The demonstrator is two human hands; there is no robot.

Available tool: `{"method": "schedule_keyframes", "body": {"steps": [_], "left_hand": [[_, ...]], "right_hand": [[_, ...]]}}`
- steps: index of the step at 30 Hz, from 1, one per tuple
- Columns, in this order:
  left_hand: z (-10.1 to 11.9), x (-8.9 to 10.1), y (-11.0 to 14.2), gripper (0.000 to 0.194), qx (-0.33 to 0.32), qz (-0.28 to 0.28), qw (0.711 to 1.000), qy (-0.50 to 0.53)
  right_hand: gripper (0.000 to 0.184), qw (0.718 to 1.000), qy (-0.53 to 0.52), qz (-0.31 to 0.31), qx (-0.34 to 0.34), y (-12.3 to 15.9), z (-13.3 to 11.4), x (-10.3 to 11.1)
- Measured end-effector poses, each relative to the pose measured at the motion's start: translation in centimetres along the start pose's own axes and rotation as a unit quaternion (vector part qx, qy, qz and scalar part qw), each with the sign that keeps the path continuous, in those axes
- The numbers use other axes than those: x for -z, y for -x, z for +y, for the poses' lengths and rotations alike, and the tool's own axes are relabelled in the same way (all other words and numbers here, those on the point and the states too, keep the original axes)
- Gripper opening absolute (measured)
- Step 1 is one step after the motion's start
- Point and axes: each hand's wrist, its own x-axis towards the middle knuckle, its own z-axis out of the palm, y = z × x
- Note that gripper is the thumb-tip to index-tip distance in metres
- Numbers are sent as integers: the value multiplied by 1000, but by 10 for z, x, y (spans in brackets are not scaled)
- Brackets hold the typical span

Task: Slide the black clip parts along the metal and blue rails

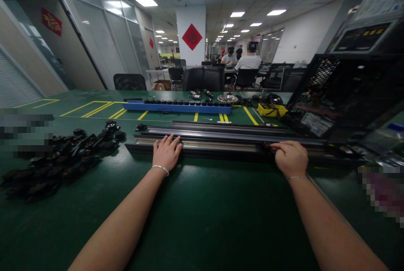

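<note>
A long dark metal rail lies across the green table in front of me, with more rails stacked just behind it. My left hand rests flat on the near rail's left part, fingers stretched out over its edge. My right hand sits on the rail further right, fingers curled and pinched at a small dark part on the rail that I cannot make out.
A heap of small black parts lies at the left. A blue strip with black pieces, a metal bowl and a yellow object sit further back. An open black machine case stands right. People sit at desks beyond.
</note>
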Motion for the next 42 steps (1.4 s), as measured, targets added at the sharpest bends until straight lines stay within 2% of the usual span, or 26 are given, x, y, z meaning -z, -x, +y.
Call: {"method": "schedule_keyframes", "body": {"steps": [18, 32, 42], "left_hand": [[-1, -1, 0, 51, -7, 11, 1000, -10], [-2, -1, 1, 51, -8, 7, 1000, -10], [-1, -1, 0, 51, -9, 10, 1000, -13]], "right_hand": [[30, 996, -5, 4, 94, 2, -22, -3], [35, 988, -17, -57, 143, 3, -52, 2], [38, 979, -44, -86, 178, 4, -61, -1]]}}
